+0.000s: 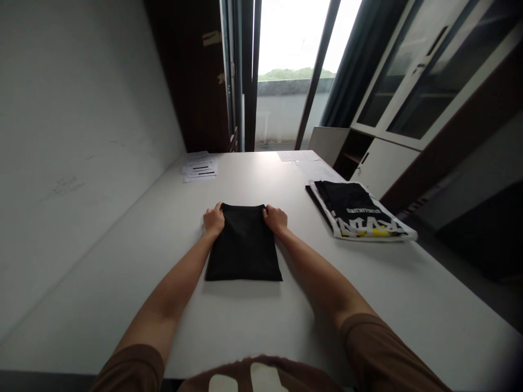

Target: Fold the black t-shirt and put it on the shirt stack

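Note:
A black folded garment (244,245), maybe a T-shirt, lies flat in a neat rectangle on the white table (245,321). At its far left corner, my left hand (214,220) is closed on the edge, thumb on the cloth. My right hand (275,219) grips the far right corner in the same way. Between the two hands the far edge of the cloth runs nearly straight and looks slightly raised. The near edge rests on the tabletop. Fingertips of both hands are partly hidden behind the cloth.
To the right sits a stack of folded T-shirts (359,212), black and white with printed letters. Papers (200,166) lie at the back left, and more sheets (298,157) at the back right. A wall (81,136) borders the left side; a cabinet (388,158) stands beyond the right edge.

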A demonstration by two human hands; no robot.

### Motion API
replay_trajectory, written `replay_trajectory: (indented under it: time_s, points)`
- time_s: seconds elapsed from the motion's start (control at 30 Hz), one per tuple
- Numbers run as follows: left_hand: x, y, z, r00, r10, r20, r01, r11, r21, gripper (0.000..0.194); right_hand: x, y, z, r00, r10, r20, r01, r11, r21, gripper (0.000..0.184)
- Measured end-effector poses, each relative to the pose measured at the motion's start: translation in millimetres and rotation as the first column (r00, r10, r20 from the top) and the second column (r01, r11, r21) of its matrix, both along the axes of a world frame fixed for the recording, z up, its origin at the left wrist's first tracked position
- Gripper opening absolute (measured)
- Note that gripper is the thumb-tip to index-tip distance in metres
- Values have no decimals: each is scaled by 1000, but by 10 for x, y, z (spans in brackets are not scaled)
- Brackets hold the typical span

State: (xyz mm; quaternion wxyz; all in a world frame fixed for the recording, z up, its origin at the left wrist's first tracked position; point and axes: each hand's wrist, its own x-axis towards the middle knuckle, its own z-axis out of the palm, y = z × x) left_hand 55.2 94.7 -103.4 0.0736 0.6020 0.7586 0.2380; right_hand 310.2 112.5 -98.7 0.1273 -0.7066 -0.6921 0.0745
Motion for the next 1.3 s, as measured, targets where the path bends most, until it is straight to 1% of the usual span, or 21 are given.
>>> replay_trajectory:
  time_s: [0.1, 0.17, 0.2, 0.27, 0.33, 0.4, 0.47, 0.53, 0.6, 0.73, 0.8, 0.9, 0.97, 1.03, 1.07, 1.1, 1.13, 1.17, 1.23, 1.27, 1.3]
  points:
    - [61, -57, -8, 986, -40, -162, 48, 998, 47, 55, 20, -18, 6, 1000, 25, -13, -24, 998, 61, 35]
    - [139, -141, -9, 959, -104, -264, 130, 988, 86, 57, 16, -29, 15, 998, 60, -26, -55, 984, 167, 34]
    - [183, -197, -11, 940, -153, -306, 186, 979, 81, 54, 3, -35, 17, 995, 94, -30, -85, 970, 230, 35]
    - [268, -327, -26, 890, -284, -356, 312, 950, 23, 48, -45, -52, 6, 979, 202, -31, -180, 925, 334, 38]
    - [326, -471, -64, 836, -406, -369, 420, 907, -46, 46, -114, -68, -40, 937, 349, -24, -317, 875, 367, 39]
    - [351, -609, -120, 804, -470, -365, 472, 877, -88, 50, -182, -73, -125, 880, 475, -14, -447, 837, 317, 40]
    - [358, -730, -174, 792, -496, -356, 488, 865, -118, 55, -231, -60, -229, 847, 532, -7, -518, 827, 220, 43]
    - [364, -827, -207, 782, -517, -349, 501, 854, -142, 60, -250, -33, -320, 850, 526, 2, -521, 843, 134, 48]
    - [368, -898, -218, 768, -539, -344, 519, 840, -158, 63, -239, -3, -374, 859, 512, 15, -511, 855, 89, 53]
    - [277, -925, -216, 755, -573, -319, 547, 819, -175, 67, -150, 33, -369, 844, 536, 33, -537, 842, 52, 58]
    - [162, -881, -219, 784, -542, -302, 511, 840, -182, 68, -92, 36, -345, 846, 531, 41, -532, 846, 25, 62]
    - [-22, -819, -217, 852, -441, -281, 398, 895, -200, 69, -23, 30, -327, 868, 494, 43, -494, 869, -9, 67]
    - [-80, -835, -190, 878, -385, -285, 345, 921, -182, 66, 5, 27, -333, 887, 460, 36, -460, 888, -5, 67]
    - [-47, -917, -132, 876, -375, -303, 356, 927, -118, 61, 24, 31, -348, 906, 421, 28, -422, 907, 3, 65]
    - [4, -981, -95, 862, -398, -313, 394, 916, -79, 59, 33, 38, -356, 914, 405, 27, -405, 914, 6, 64]
    - [75, -1055, -55, 836, -446, -320, 455, 889, -48, 57, 43, 48, -364, 919, 393, 27, -394, 919, 6, 63]
    - [160, -1137, -16, 795, -515, -320, 534, 845, -33, 56, 56, 61, -370, 921, 388, 28, -388, 922, 6, 62]
    - [252, -1220, 19, 737, -600, -312, 621, 783, -39, 56, 74, 77, -375, 923, 384, 31, -385, 923, 7, 61]
    - [435, -1376, 69, 584, -762, -280, 775, 626, -85, 57, 125, 116, -380, 924, 380, 32, -380, 925, 12, 61]
    - [513, -1443, 86, 510, -818, -265, 827, 551, -110, 59, 158, 138, -380, 927, 375, 31, -375, 927, 13, 61]
    - [577, -1499, 100, 450, -856, -253, 862, 491, -129, 60, 194, 160, -380, 930, 366, 28, -366, 930, 15, 61]
